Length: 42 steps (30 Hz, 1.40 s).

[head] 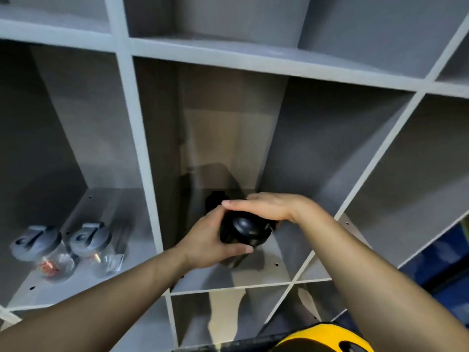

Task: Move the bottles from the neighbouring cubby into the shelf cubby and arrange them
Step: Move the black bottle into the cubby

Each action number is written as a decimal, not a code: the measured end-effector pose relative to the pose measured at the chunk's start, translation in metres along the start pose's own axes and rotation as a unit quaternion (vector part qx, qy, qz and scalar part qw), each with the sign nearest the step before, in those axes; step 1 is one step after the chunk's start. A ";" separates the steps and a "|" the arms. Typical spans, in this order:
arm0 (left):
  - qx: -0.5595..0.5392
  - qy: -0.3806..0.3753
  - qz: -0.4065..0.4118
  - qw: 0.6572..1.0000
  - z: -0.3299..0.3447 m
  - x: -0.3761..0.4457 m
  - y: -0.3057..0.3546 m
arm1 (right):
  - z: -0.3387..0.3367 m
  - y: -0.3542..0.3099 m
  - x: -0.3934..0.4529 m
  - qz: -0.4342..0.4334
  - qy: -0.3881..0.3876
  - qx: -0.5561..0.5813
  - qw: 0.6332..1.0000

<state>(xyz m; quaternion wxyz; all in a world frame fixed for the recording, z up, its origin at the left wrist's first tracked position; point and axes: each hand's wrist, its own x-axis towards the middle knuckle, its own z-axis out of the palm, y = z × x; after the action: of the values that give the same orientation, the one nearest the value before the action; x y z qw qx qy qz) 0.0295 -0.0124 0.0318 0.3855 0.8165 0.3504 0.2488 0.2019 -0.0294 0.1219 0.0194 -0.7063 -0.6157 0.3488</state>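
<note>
Head view is showing both hands gripping a black bottle [241, 231] in the middle cubby [291, 273]: left hand [206, 243] wrapping it from 8 o'clock, right hand [269, 207] lying flat over it at 1 o'clock. It risks knocking the second dark bottle [215, 200] behind. No label is reading legibly.

You're facing a grey cubby shelf unit [142, 158], its boards crossing in a grid. Light falls unevenly, leaving the cubby backs shadowed. Blue flooring [441, 265] shows at your right.
</note>
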 end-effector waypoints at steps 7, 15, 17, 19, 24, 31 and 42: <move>-0.027 0.037 0.051 0.998 -0.068 -0.080 0.014 | 0.026 -0.085 -0.081 -0.040 0.092 -0.010 0.995; -0.016 0.081 -0.010 0.997 -0.188 -0.166 -0.012 | 0.087 -0.217 -0.087 -0.070 0.181 0.060 0.979; 0.016 0.126 -0.032 0.991 -0.211 -0.180 -0.021 | 0.100 -0.245 -0.082 -0.082 0.197 0.078 0.974; 0.062 0.180 -0.053 0.980 -0.227 -0.187 -0.031 | 0.112 -0.269 -0.074 -0.090 0.201 0.076 0.972; 0.108 0.266 -0.104 0.952 -0.240 -0.190 -0.063 | 0.132 -0.318 -0.038 -0.032 0.197 -0.075 0.977; 0.085 0.259 -0.162 0.948 -0.228 -0.164 -0.112 | 0.134 -0.327 0.029 -0.009 0.156 -0.139 0.978; 0.092 0.051 -0.154 0.982 -0.244 -0.139 -0.212 | 0.167 -0.240 0.143 0.024 0.078 -0.211 0.974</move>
<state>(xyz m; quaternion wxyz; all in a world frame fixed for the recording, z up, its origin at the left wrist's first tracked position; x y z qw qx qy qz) -0.3042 0.0893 -0.0164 0.3242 0.7708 0.5128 0.1946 -0.0904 0.0871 0.0382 -0.0905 -0.7343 -0.6547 0.1549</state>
